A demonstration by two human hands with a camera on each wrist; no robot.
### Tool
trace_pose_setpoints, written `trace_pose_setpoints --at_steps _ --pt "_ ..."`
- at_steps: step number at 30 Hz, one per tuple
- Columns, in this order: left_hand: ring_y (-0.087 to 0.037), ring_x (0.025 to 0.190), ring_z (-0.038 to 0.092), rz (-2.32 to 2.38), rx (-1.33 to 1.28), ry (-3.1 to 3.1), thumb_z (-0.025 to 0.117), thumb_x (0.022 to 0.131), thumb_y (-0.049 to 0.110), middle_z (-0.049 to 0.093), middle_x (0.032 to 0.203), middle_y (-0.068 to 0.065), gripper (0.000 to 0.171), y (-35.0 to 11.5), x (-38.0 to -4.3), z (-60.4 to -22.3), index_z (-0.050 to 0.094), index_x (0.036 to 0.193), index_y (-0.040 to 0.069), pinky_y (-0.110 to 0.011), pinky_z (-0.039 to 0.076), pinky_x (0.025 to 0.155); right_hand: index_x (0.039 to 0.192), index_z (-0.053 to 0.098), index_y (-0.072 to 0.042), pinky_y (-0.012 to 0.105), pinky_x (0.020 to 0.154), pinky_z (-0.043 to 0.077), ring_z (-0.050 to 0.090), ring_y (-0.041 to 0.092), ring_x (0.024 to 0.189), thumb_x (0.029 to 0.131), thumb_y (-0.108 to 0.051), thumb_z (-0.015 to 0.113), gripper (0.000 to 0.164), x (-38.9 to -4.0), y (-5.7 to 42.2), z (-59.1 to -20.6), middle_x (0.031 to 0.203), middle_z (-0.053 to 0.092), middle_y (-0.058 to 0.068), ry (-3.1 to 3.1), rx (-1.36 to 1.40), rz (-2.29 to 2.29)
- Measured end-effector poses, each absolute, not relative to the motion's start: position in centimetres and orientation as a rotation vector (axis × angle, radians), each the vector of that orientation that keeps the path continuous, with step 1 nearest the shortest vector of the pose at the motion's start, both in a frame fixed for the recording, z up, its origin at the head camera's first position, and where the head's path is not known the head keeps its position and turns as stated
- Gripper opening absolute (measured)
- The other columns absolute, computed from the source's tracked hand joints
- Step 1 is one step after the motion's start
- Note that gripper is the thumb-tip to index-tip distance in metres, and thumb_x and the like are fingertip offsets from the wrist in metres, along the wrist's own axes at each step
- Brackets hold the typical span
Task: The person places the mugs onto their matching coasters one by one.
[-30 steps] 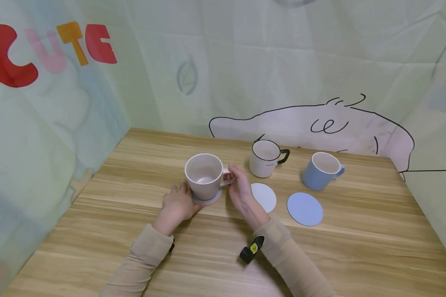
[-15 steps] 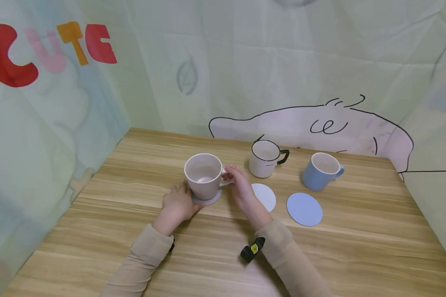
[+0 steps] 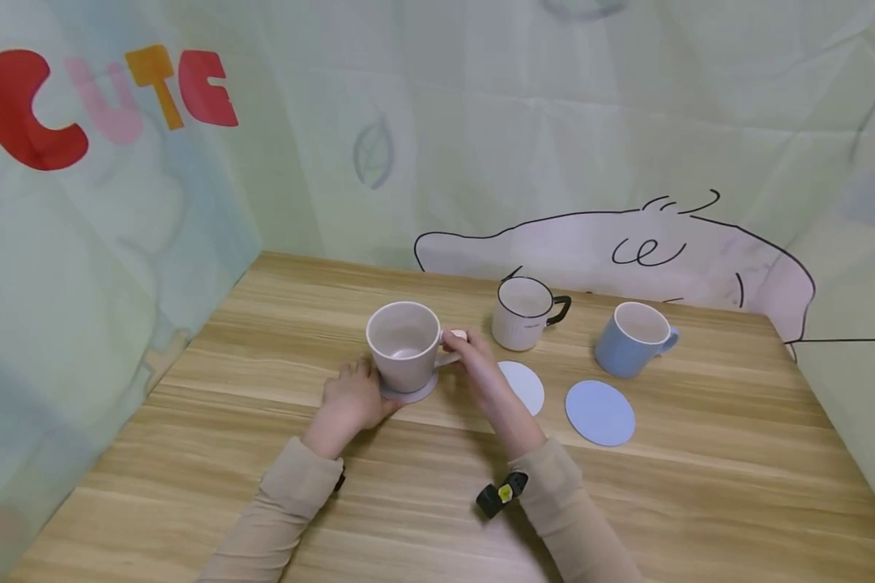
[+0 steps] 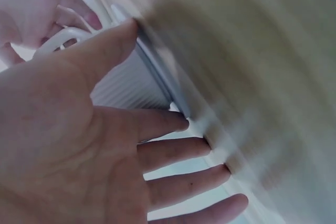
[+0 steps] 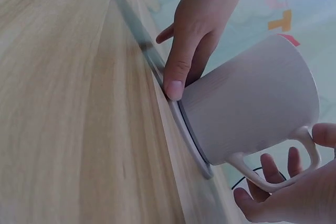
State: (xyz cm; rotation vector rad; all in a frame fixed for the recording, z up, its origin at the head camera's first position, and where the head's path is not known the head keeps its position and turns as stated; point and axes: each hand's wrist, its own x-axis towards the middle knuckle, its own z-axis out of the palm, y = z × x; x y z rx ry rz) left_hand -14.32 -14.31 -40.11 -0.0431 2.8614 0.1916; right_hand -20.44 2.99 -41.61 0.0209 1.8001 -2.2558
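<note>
A pinkish-beige mug stands upright on a round grey coaster left of the table's middle. My left hand rests low at its left, fingers straight and spread on the wood. The thumb and index fingertip touch the coaster's edge in the left wrist view. On the other side, my right hand holds the mug's handle. Its thumb lies at the top of the handle, with the fingers curled round it in the right wrist view. The mug's ribbed lower side shows close behind my left thumb.
Behind and right stands a white mug with black rim and handle, and further right a blue mug. In front of them lie a white coaster, partly behind my right wrist, and a blue coaster. A printed cloth borders the wooden table.
My right hand has turned at the handle, its thumb and fingers now closed more tightly there. The mug, coaster and left hand have stayed put; the head view has shifted slightly.
</note>
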Motion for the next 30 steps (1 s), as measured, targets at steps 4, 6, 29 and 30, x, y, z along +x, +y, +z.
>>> trace_pose_setpoints --at_steps 4,6,29,30 --pt "-0.044 0.131 0.040 0.241 -0.025 2.845 0.060 0.088 0.054 0.032 0.152 -0.023 0.088 -14.4 -14.5 -39.9 0.032 0.145 -0.007 -0.059 0.046 0.093 0.108 0.051 -0.005 0.028 0.093 0.036 0.049 0.009 0.095 0.094 -0.013 0.054 0.016 -20.3 3.3 -41.6 0.094 0.053 -0.006 1.854 0.025 -2.210" --pt "-0.045 0.131 0.040 0.264 -0.018 2.837 0.061 0.088 0.053 0.033 0.151 -0.024 0.089 -14.5 -14.5 -39.7 0.031 0.145 -0.008 -0.060 0.046 0.093 0.112 0.051 -0.003 0.028 0.096 0.034 0.048 0.010 0.099 0.092 -0.012 0.055 0.021 -20.3 3.4 -41.5 0.098 0.054 -0.005 1.878 0.032 -2.201" --pt "-0.043 0.119 0.054 0.307 0.077 2.840 0.059 0.090 0.048 0.052 0.131 -0.028 0.073 -13.7 -12.3 -38.0 0.047 0.133 -0.010 -0.059 0.049 0.087 0.127 0.046 0.003 0.040 0.107 0.037 0.049 0.026 0.119 0.092 -0.011 0.057 0.040 -19.6 6.3 -41.4 0.128 0.052 0.019 2.128 -0.056 -2.127" --pt "-0.043 0.118 0.054 0.298 0.083 2.839 0.059 0.090 0.048 0.053 0.130 -0.028 0.074 -13.7 -12.2 -37.9 0.047 0.133 -0.010 -0.059 0.049 0.087 0.127 0.046 0.003 0.040 0.107 0.038 0.049 0.026 0.119 0.092 -0.011 0.057 0.040 -19.6 6.5 -41.4 0.128 0.053 0.020 2.136 -0.054 -2.128"
